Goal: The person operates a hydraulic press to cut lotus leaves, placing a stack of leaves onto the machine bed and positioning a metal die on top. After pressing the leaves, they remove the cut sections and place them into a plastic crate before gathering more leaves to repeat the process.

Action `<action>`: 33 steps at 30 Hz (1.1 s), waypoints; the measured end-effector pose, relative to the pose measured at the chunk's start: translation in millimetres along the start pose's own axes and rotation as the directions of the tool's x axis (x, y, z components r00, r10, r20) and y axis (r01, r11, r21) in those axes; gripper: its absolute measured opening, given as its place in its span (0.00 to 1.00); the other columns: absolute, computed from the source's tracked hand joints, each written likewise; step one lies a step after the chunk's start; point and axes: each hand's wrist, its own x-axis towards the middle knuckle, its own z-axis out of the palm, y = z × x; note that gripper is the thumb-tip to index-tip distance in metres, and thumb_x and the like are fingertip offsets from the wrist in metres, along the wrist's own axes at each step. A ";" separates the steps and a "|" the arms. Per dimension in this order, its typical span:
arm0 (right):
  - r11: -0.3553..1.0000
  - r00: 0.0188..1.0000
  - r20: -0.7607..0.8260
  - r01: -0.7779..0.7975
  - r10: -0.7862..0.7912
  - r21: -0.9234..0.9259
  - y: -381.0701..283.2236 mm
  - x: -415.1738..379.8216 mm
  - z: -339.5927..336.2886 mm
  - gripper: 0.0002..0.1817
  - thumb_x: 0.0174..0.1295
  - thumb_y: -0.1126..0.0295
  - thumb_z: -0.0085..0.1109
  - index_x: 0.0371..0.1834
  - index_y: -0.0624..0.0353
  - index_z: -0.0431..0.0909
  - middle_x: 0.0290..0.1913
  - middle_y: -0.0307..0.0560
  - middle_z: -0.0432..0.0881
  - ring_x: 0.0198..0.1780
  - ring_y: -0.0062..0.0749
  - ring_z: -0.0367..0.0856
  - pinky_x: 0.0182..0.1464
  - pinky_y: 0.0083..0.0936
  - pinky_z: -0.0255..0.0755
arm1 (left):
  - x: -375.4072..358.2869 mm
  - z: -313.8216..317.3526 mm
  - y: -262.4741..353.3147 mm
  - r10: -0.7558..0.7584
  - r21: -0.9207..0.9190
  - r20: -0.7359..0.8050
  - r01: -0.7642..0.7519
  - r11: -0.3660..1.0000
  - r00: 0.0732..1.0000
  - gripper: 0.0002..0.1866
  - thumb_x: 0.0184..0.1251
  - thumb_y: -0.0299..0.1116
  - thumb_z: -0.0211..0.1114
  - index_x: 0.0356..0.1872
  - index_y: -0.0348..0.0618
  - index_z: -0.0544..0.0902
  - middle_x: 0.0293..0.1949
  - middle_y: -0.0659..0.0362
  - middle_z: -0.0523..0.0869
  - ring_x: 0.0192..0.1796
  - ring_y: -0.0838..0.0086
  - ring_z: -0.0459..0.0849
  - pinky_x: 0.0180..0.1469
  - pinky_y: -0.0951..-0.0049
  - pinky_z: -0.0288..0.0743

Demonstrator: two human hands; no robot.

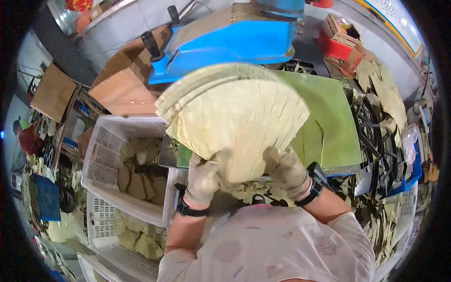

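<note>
A stack of pale, cream-green, fan-shaped sheets is held up in front of me, its wide curved edge away from my body and several layers showing along that edge. My left hand, in a whitish glove, is closed on the lower left side of the stack. My right hand, gloved too, grips the lower right side. Behind the stack lies a green cutting board, partly hidden by it. A blue swing-arm press with black handles stands beyond.
White plastic baskets with cut pale pieces stand at the left. A cardboard box sits behind them. Dark strips and pale scraps pile up at the right. A red bin is at the back right.
</note>
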 end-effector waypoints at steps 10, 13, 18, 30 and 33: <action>0.977 0.980 0.035 0.199 -0.197 -0.079 28.0 34.5 -63.7 0.26 0.68 0.74 0.62 0.70 0.60 0.69 0.57 0.44 0.82 0.57 0.34 0.82 0.60 0.35 0.78 | 4.9 -20.4 -70.8 -0.194 -0.457 -0.266 0.054 0.888 0.944 0.30 0.66 0.26 0.72 0.69 0.35 0.74 0.61 0.49 0.84 0.58 0.60 0.85 0.64 0.58 0.80; 0.964 0.967 0.000 0.255 -0.256 -0.076 16.9 34.4 -38.1 0.28 0.68 0.75 0.63 0.71 0.62 0.68 0.59 0.45 0.81 0.61 0.36 0.81 0.62 0.37 0.77 | 16.7 1.4 -54.6 0.128 0.041 -0.138 -0.123 0.991 0.982 0.23 0.67 0.25 0.69 0.63 0.31 0.78 0.58 0.49 0.85 0.59 0.64 0.85 0.64 0.62 0.78; 0.748 0.944 0.269 0.318 -0.192 -0.583 -7.1 33.0 -52.9 0.15 0.70 0.74 0.56 0.57 0.64 0.82 0.49 0.49 0.88 0.54 0.40 0.86 0.59 0.36 0.78 | 14.0 10.1 -43.4 -0.023 0.087 -0.050 0.028 0.996 0.998 0.23 0.67 0.20 0.67 0.63 0.31 0.78 0.58 0.55 0.86 0.59 0.68 0.85 0.64 0.65 0.80; 0.945 0.946 0.246 -0.134 0.212 -0.299 11.9 15.5 13.8 0.24 0.70 0.73 0.63 0.68 0.66 0.73 0.64 0.49 0.79 0.61 0.35 0.79 0.66 0.36 0.72 | -86.7 36.7 -8.4 0.005 -0.124 -0.665 -0.116 0.985 0.747 0.35 0.64 0.19 0.70 0.74 0.41 0.70 0.63 0.58 0.83 0.61 0.71 0.83 0.64 0.65 0.78; 0.898 0.900 0.336 -0.119 0.277 -0.424 28.3 24.9 1.0 0.22 0.72 0.69 0.61 0.66 0.67 0.74 0.60 0.48 0.81 0.57 0.36 0.79 0.63 0.37 0.74 | -158.0 -13.0 45.5 -0.001 -0.145 -0.775 -0.175 0.974 0.632 0.26 0.58 0.12 0.59 0.60 0.40 0.77 0.46 0.57 0.86 0.46 0.70 0.86 0.50 0.68 0.82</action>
